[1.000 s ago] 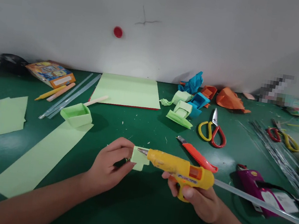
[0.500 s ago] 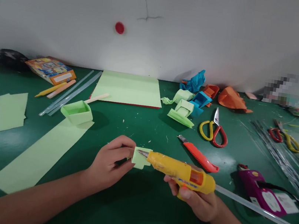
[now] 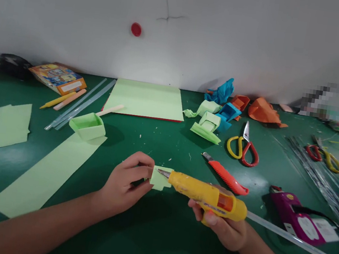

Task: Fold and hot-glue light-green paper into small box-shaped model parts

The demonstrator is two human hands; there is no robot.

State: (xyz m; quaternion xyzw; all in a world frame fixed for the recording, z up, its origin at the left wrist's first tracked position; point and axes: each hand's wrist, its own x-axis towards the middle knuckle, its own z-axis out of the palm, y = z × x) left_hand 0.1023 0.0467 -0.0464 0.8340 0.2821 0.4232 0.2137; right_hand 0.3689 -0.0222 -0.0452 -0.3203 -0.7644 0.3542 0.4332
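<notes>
My left hand pinches a small folded piece of light green paper by its left side. A yellow hot glue gun is gripped in my right hand, its metal nozzle pointing left. The nozzle tip lies over the paper's face; whether it touches cannot be made out. A long clear glue stick runs out of the gun's back end. Left of my hands, an open light green paper box with a pale stick stands on the far end of a long green paper strip.
Beyond my hands lie a utility knife, scissors and folded paper pieces. A purple power strip with a cable sits at right. Green sheets lie against the wall; a colourful box is at back left.
The glue gun and my right hand have shifted slightly to the right, the nozzle tip moving a little across the paper. My left hand keeps its hold.
</notes>
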